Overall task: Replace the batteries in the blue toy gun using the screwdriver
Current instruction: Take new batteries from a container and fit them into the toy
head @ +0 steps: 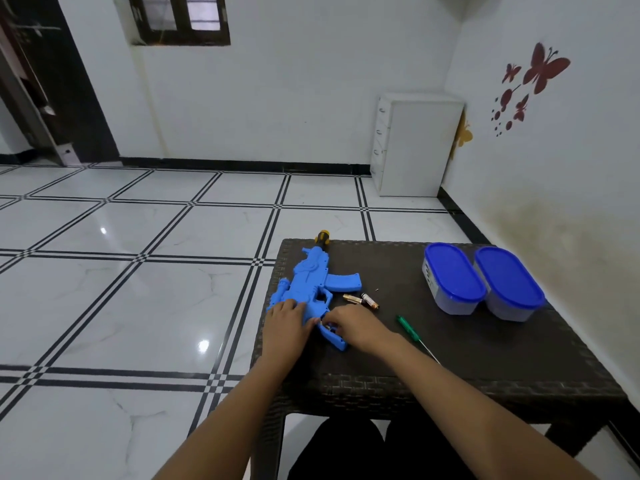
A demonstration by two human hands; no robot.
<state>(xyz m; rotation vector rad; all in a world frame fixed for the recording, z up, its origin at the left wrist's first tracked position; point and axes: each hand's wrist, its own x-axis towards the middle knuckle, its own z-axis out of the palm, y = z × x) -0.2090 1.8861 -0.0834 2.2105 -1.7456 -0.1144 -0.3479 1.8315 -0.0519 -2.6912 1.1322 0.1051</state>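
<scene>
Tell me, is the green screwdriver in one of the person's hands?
No, the green screwdriver lies on the table, beside the right hand, which is at the toy gun.

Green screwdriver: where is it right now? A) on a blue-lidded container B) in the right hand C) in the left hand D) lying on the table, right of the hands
D: the green screwdriver lies on the table, ungripped, beside the right hand.

Table [485, 358]: gun [311, 285], tubs [481, 282] (lidded).
</scene>
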